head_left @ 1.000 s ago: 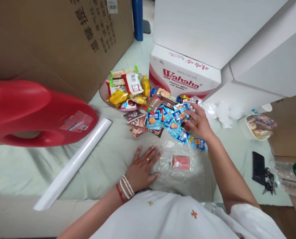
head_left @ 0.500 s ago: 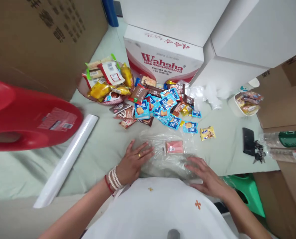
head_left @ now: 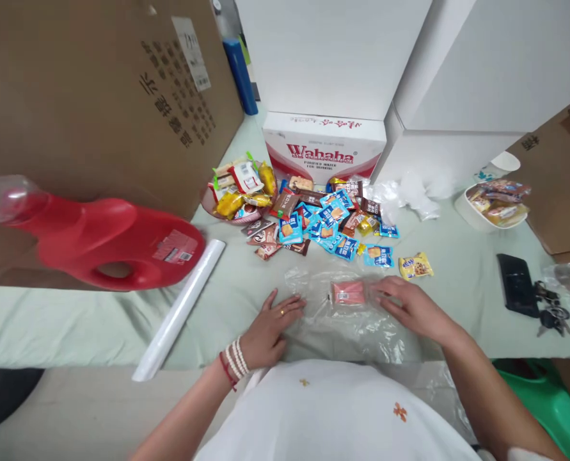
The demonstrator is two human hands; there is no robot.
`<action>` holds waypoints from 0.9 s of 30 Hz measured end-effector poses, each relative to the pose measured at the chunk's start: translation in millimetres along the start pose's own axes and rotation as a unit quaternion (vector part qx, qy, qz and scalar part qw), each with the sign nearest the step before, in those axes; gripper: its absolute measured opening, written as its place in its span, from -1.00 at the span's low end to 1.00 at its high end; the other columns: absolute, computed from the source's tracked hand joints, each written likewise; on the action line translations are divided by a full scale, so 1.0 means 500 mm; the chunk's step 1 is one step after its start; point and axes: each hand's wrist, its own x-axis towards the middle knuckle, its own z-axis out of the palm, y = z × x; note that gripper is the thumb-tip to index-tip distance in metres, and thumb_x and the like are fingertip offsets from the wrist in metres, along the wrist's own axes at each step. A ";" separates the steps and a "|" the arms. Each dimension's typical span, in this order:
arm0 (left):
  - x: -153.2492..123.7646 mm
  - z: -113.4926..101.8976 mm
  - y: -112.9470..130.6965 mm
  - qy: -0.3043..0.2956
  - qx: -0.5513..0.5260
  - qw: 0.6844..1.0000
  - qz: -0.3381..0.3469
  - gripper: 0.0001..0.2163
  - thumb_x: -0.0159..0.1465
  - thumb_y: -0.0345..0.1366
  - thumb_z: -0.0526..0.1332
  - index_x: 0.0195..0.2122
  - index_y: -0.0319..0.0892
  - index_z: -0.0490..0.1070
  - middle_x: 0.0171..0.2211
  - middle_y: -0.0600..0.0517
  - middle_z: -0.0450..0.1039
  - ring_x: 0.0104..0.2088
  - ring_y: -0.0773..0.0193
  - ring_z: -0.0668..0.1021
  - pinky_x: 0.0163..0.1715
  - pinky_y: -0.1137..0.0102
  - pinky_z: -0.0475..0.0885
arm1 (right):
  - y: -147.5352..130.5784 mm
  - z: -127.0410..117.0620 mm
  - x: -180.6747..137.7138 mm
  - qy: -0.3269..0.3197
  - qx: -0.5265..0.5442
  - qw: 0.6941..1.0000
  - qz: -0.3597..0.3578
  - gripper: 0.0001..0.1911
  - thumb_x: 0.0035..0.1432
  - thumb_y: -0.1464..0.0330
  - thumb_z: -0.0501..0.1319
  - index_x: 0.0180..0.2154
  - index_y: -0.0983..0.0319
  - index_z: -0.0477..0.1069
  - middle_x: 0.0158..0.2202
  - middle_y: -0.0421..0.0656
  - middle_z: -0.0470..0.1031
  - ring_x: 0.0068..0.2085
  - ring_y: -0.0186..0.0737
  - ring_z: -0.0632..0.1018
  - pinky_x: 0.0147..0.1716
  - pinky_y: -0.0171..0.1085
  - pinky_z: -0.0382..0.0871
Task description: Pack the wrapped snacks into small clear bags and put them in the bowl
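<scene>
A flat pink packet [head_left: 348, 293] with a small label lies on a sheet of clear plastic film [head_left: 313, 307] on the green cloth. My left hand [head_left: 272, 326] rests at the film's left edge with its fingers stretched out. It wears a ring and bead bracelets, and holds nothing I can see. Close to the packet's right end is my right hand [head_left: 412, 307], palm down over the film, fingers slightly bent and apart. Just beyond the film lies a heap of wrapped snacks [head_left: 323, 221], and a yellow snack packet [head_left: 415, 265] sits off to its right.
A bowl of snacks [head_left: 227, 205] stands behind left, before a Wahaha carton [head_left: 323, 150]. At left are a red jug [head_left: 135, 224] and a white roll [head_left: 179, 307]. A white tub [head_left: 486, 214], a black phone-like object [head_left: 517, 285] and keys [head_left: 553, 314] are at right.
My right hand has moved up and inward, nearer the packet's right end. My left hand stays at the film's left edge. The camera view has shifted.
</scene>
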 end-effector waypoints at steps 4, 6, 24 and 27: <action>-0.006 0.009 0.014 -0.003 0.016 1.000 -0.021 -0.35 -0.05 -0.44 0.12 0.15 -0.09 0.42 0.36 -0.14 0.34 0.43 0.03 0.27 0.44 -0.19 -0.26 | -0.021 0.031 0.110 -0.070 -0.077 0.994 -0.028 -0.70 0.42 0.34 0.09 0.03 0.13 0.56 -0.11 -0.05 0.60 -0.09 -0.08 0.59 -0.12 -0.19 0.44; -0.007 0.013 0.018 0.002 0.022 0.999 -0.029 -0.40 -0.02 -0.45 0.12 0.12 -0.09 0.45 0.34 -0.13 0.37 0.42 0.03 0.27 0.43 -0.19 -0.25 | -0.042 0.062 0.173 -0.088 -0.145 0.985 -0.032 -0.74 0.40 0.38 0.11 -0.09 0.17 0.58 -0.16 -0.04 0.59 -0.10 -0.08 0.58 -0.19 -0.25 0.40; 0.003 0.044 0.045 0.083 0.025 0.995 -0.041 -0.69 0.35 -0.28 0.16 0.09 -0.05 0.50 0.28 -0.17 0.42 0.38 -0.04 0.33 0.39 -0.31 -0.29 | -0.120 0.174 0.402 0.055 -0.105 0.987 -0.110 -0.73 0.45 0.36 0.03 -0.10 0.22 0.51 0.04 0.02 0.50 0.05 -0.06 0.46 -0.02 -0.18 0.38; 0.007 0.048 0.036 0.104 0.002 0.994 -0.046 -0.71 0.34 -0.44 0.08 -0.05 -0.06 0.54 0.20 -0.11 0.51 0.34 0.06 0.40 0.40 -0.29 -0.22 | -0.067 0.086 0.318 0.038 0.076 0.994 -0.069 -0.76 0.42 0.26 0.07 -0.16 0.23 0.46 -0.19 -0.10 0.54 -0.17 -0.18 0.52 -0.11 -0.23 0.39</action>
